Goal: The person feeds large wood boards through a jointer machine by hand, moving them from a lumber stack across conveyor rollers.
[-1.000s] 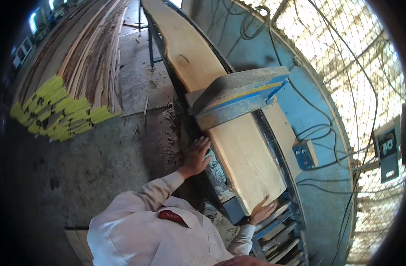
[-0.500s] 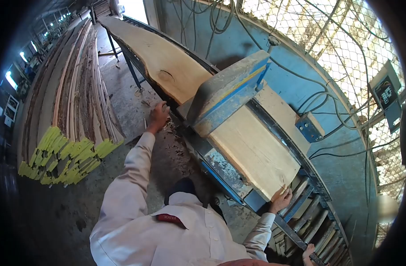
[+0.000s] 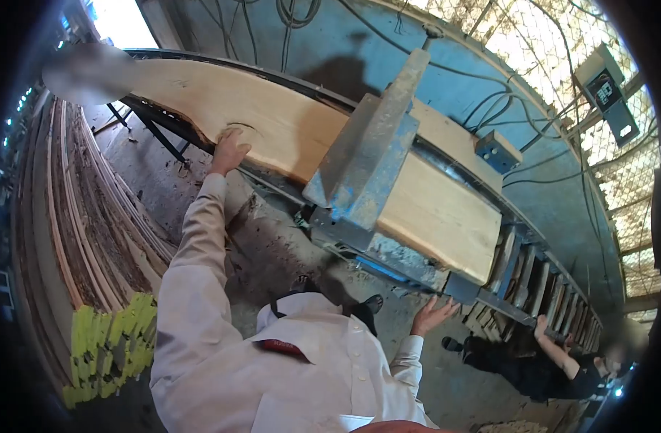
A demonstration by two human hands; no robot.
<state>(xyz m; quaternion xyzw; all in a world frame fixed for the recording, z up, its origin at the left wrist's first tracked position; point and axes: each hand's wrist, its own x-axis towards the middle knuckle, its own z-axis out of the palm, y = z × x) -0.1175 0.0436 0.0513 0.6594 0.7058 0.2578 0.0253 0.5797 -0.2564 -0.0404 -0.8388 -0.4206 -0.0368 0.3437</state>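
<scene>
A long wooden slab [image 3: 287,115] with a wavy near edge runs through a blue-grey machine with a raised guard [image 3: 388,144]; its pale end [image 3: 446,224] sticks out on the right side. My left hand [image 3: 230,151] rests on the slab's near edge beside a dark curved mark, fingers stretched over the top face. My right hand [image 3: 433,316] is held palm up with fingers spread, close to the near rail of the roller table [image 3: 511,312] and apart from the slab. It holds nothing.
At left lies a tall stack of boards [image 3: 63,202] with yellow-painted ends. A co-worker in dark clothes [image 3: 540,368] touches the roller table at lower right. A control box [image 3: 498,153] and cables are by the blue wall. A blurred patch covers the slab's far end.
My view has turned. My left hand has moved from beside the machine bed up onto the slab's edge. My right hand has come off the slab's end and opened. The co-worker shows more fully.
</scene>
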